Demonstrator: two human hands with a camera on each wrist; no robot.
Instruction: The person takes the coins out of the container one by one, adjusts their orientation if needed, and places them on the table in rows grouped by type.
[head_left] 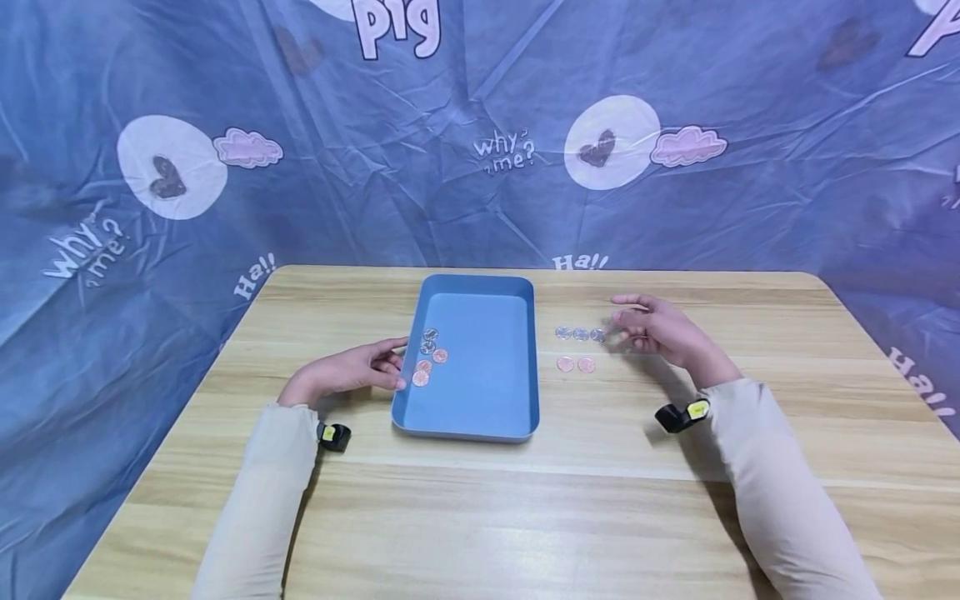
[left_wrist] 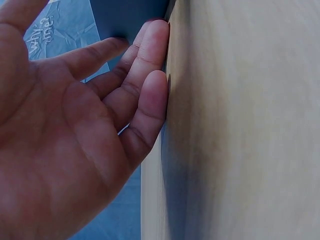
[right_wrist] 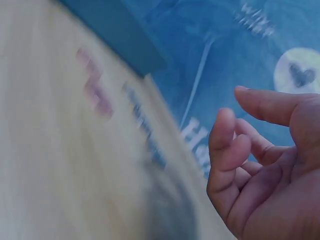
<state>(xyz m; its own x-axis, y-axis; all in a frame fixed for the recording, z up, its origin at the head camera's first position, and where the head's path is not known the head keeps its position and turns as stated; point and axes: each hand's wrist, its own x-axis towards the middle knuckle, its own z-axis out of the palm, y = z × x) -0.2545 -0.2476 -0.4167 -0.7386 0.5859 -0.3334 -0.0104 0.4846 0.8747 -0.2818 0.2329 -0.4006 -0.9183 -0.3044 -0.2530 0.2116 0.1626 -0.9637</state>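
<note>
My left hand rests at the left wall of a blue rectangular tray, fingertips at its side and the little finger's side low against the table in the left wrist view. Inside the tray, along its left side, lie two silver coins and several copper coins. Right of the tray, three silver coins form a row, with two copper coins side by side nearer me. My right hand hovers just right of the silver row. Its fingers are loosely bent, holding nothing.
The wooden table extends to both sides and toward me. Behind it hangs a blue printed cloth. A black wrist camera sits on the right wrist, another camera on the left.
</note>
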